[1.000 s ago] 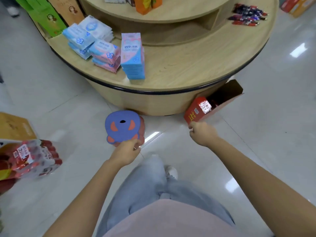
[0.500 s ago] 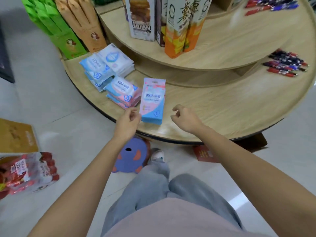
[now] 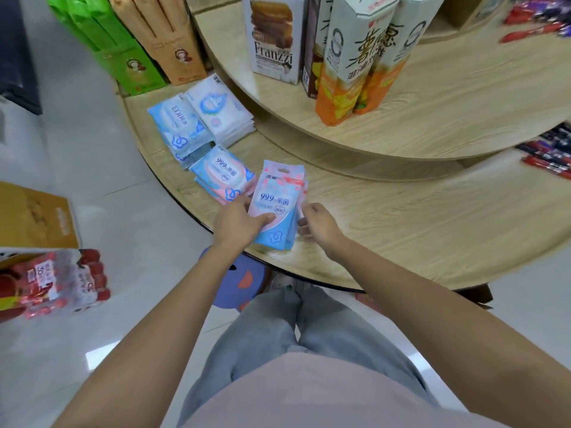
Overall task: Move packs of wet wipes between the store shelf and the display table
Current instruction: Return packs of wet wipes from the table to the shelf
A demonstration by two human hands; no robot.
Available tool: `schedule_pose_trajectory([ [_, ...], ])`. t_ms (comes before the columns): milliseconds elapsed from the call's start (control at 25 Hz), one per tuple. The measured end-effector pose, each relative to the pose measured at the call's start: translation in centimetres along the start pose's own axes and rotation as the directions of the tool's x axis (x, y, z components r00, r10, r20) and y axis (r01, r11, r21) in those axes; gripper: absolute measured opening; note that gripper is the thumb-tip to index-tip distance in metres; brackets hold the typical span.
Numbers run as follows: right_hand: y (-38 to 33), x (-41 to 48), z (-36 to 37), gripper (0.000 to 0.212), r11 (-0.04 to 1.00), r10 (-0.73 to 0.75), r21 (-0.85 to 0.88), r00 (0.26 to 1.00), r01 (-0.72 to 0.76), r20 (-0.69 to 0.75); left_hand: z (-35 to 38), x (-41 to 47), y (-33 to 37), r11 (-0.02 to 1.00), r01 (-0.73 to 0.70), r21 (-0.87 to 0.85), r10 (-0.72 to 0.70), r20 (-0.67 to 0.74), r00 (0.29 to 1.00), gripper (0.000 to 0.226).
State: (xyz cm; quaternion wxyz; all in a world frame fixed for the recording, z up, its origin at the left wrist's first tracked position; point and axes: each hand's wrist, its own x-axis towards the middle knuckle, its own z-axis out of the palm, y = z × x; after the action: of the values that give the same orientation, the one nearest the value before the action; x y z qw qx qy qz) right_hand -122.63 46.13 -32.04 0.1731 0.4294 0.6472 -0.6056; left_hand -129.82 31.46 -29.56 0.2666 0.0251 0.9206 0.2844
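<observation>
Left hand (image 3: 238, 225) grips the stack of wipe packs (image 3: 273, 205), thumb across its front; right hand (image 3: 319, 227), fingers curled, pinches its right edge.

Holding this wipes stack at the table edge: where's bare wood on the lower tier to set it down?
The lower tier is bare right of the right hand, between the upper tier's wall and the front rim, up to the pens. Left of the left hand is crowded: wipes piles packed together up to the green boxes.
</observation>
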Motion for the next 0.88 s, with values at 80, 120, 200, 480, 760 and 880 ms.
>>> schedule_pose_trajectory([
  [80,0.1,0.6,0.1,0.028,0.997,0.064,0.033,0.998,-0.064,-0.002,-0.6,-0.1,-0.5,0.997,0.049,-0.052,-0.052,-0.053,0.997,0.048],
  [120,0.1,0.8,0.2,0.030,0.997,0.073,0.016,0.997,-0.073,0.000,-1.0,-0.3,-0.5,0.993,0.070,-0.094,-0.076,-0.059,0.995,0.047],
  [200,-0.2,1.2,0.6,0.042,0.997,0.076,0.008,0.997,-0.076,-0.013,-1.8,-0.7,-0.9,0.977,0.086,-0.197,-0.092,-0.023,0.995,0.035],
  [480,-1.6,2.1,3.4,0.079,0.995,0.064,-0.069,0.988,-0.074,-0.142,-4.5,-2.6,-5.0,0.700,0.208,-0.683,-0.198,0.094,0.976,0.032],
  [760,-0.1,1.1,1.7,0.056,0.997,-0.004,-0.079,0.974,-0.014,-0.227,-3.2,-3.4,-6.0,0.653,0.233,-0.721,-0.188,0.144,0.972,0.016],
  [880,0.3,0.1,0.0,0.049,1.000,0.007,0.015,0.974,-0.003,-0.228,-2.7,-3.9,-5.0,0.625,0.221,-0.749,-0.123,0.185,0.975,0.023],
])
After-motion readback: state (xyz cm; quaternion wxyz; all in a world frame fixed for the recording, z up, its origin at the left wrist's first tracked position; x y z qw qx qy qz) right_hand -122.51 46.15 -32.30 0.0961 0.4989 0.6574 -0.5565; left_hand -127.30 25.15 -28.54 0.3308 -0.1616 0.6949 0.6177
